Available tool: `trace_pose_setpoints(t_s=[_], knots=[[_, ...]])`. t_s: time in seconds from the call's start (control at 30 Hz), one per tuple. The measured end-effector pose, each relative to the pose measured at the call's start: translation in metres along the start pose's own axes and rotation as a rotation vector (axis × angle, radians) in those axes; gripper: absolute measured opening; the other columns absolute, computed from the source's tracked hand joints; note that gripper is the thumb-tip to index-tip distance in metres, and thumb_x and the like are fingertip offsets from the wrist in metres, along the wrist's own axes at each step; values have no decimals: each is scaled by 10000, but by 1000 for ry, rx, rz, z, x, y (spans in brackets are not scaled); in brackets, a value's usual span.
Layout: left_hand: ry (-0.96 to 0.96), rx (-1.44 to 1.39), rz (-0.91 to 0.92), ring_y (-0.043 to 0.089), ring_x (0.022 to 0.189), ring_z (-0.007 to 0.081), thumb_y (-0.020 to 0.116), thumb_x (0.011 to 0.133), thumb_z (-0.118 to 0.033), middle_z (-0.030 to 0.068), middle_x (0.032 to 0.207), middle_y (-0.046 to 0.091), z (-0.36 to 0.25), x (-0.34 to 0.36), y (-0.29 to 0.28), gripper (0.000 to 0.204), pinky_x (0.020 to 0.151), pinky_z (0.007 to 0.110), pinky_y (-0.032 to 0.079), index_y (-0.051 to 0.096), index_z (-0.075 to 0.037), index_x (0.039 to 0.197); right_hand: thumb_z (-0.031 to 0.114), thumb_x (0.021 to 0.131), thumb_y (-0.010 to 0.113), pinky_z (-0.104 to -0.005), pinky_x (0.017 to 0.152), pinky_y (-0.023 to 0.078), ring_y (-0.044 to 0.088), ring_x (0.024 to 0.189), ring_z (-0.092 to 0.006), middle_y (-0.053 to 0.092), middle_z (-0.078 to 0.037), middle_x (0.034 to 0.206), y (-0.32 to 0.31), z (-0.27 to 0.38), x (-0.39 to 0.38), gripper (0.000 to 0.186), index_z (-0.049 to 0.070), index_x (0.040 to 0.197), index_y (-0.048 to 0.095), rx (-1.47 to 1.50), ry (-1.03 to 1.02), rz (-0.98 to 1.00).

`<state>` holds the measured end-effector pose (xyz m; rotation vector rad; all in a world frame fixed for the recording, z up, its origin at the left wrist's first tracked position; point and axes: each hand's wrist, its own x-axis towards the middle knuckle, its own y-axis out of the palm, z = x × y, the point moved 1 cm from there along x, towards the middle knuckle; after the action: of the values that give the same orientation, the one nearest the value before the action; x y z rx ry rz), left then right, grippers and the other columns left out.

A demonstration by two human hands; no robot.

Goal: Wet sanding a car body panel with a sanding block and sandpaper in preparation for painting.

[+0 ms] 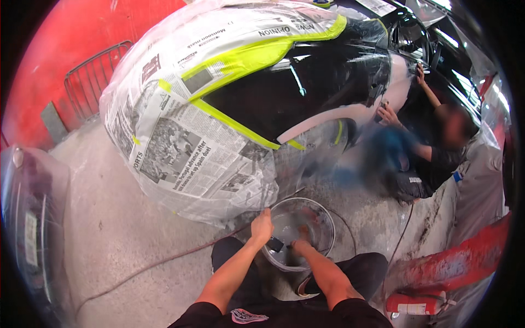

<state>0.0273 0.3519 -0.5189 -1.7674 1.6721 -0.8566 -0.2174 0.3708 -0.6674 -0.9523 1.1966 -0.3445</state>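
Observation:
Between my knees on the floor stands a round, clear-walled bucket. My left hand is closed at its left rim, gripping the edge. Down inside the bucket is my right hand, its fingers bent and partly hidden; what they hold I cannot make out. A small dark block shows at the bucket's left side, between my two hands. Just ahead is a black car with pale filler-coloured patches along its wheel arch. Newspaper and bright yellow tape cover its near end.
At the right a co-worker crouches with both hands on the car panel. Hoses run across the concrete floor. A red cylinder lies at lower right, below a red beam. A plastic-covered car stands left.

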Motion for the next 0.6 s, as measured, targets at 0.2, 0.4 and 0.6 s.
trace_pose_setpoints(t_s=[0.2, 0.4, 0.6], knots=[[10, 13, -11, 700, 964, 485, 603, 858, 12, 277, 1089, 694, 12, -3, -1, 285, 842, 567, 559, 551, 13, 1139, 202, 890, 555, -508, 1031, 530, 697, 1150, -431, 733, -238, 1208, -10, 21, -3, 466, 98, 1327, 679, 40, -52, -35], [16, 70, -30, 706, 956, 459, 699, 794, -13, 254, 1099, 686, 31, -7, 4, 404, 817, 541, 571, 550, 16, 1168, 253, 883, 574, -514, 1002, 527, 704, 1108, -429, 736, -245, 1168, -27, 11, -13, 440, 124, 1287, 689, 300, 37, -230], [21, 27, -5, 690, 1002, 466, 665, 834, -12, 257, 1117, 683, 26, -7, 2, 347, 857, 551, 548, 546, 9, 1160, 190, 846, 599, -499, 1009, 543, 701, 1160, -403, 736, -228, 1221, -10, 44, -6, 458, 91, 1281, 703, 194, -218, 128]])
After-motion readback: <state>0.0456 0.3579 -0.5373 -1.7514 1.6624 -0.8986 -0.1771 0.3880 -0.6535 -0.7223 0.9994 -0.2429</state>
